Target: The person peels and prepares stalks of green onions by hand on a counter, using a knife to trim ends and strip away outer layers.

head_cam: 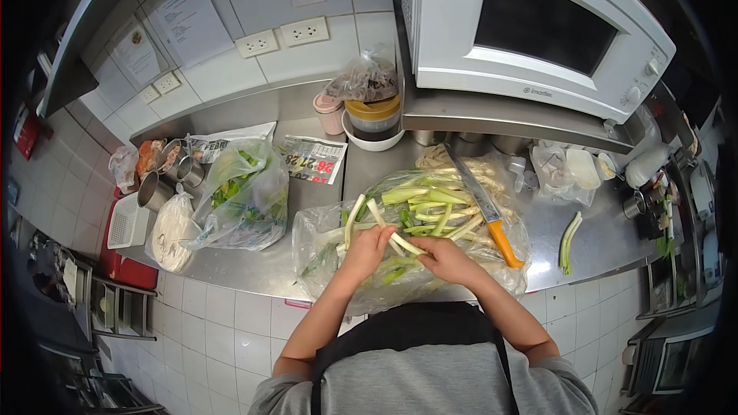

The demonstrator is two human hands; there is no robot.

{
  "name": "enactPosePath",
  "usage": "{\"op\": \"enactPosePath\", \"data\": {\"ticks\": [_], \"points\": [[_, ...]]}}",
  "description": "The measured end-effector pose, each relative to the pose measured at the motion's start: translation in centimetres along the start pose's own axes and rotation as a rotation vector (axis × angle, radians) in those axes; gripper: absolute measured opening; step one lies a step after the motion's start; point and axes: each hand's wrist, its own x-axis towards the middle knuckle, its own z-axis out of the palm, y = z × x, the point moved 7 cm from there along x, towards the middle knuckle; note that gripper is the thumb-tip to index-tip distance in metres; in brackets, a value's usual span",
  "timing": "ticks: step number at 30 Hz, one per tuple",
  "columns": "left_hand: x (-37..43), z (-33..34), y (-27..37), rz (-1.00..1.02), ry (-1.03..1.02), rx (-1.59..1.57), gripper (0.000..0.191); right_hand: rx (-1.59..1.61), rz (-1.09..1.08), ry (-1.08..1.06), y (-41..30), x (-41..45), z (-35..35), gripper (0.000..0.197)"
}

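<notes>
Both my hands hold one pale scallion stalk [407,244] over a large clear plastic bag [323,219]. My left hand [369,249] grips its upper part, and my right hand [443,257] pinches its lower right end. Cut green and white stalks [432,202] lie heaped on the bag just beyond my hands. Whitish root ends [496,184] are piled at the heap's right side. Across them rests a knife with an orange handle [505,244], its blade pointing away from me. A few separate stalks [571,243] lie on the steel counter to the right.
On the left stand a bag of leafy greens [248,202], a tied white bag [172,233], metal cups [154,191] and a white basket [130,222]. A white bowl [373,141] holding a lidded tub is at the back. A microwave [450,57] sits on a raised steel shelf [507,124].
</notes>
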Motion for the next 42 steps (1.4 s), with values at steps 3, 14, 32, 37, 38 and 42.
{"op": "enactPosePath", "data": {"ticks": [3,14,32,37,38,42], "points": [[-0.4,-0.4,-0.1,0.151,-0.028,0.090,0.033,-0.074,0.055,-0.133,1.0,-0.8,-1.0,0.033],[-0.9,-2.4,-2.4,0.103,0.082,0.165,0.026,-0.180,-0.008,-0.055,2.7,-3.5,-7.5,0.034],[-0.3,1.4,5.1,0.258,-0.124,0.099,0.034,-0.162,-0.074,0.160,-0.4,-3.6,-7.4,0.030],[-0.9,-0.5,4.8,0.411,0.227,-0.007,0.012,-0.078,-0.053,0.045,-0.9,-3.5,-6.3,0.030],[-0.9,-0.5,4.6,0.410,0.227,-0.006,0.012,-0.077,-0.053,0.044,-1.0,-3.5,-6.1,0.030],[-0.7,-2.6,2.2,0.338,0.477,-0.164,0.011,-0.113,-0.095,0.115,-1.6,-3.7,-6.2,0.029]]}}
